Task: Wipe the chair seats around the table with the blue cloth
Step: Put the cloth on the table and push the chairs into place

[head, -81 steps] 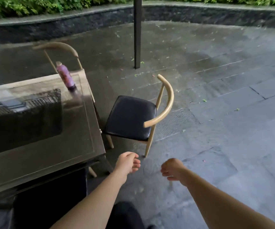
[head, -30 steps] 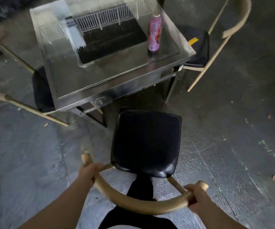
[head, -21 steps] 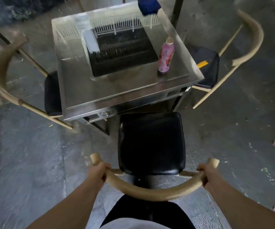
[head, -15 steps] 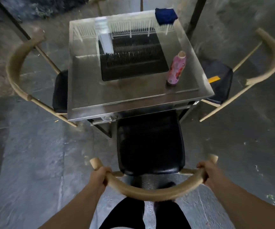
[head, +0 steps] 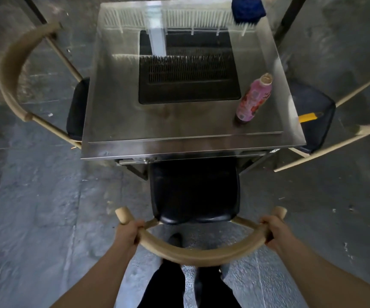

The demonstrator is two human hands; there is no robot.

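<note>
Seen from above: left hand [head: 127, 232] and right hand [head: 274, 230] both closed around chair [head: 201, 252] backrest, seat part-tucked under bench [head: 117, 107]. Blue cloth [head: 247, 7] (soft, light; best pinched anywhere) on bench's far corner.

dark blue fuzzy cloth [head: 247, 8] on the far right corner of a silvery grey glossy metal table [head: 117, 112], with a black rectangular ribbed panel [head: 188, 70] at its centre. pink plastic bottle [head: 253, 99] with a red and white printed pattern and a tan cap. black shiny padded seat [head: 194, 192] on a pale tan curved wooden chair back [head: 201, 252]. mottled grey stone floor [head: 35, 207].
</note>
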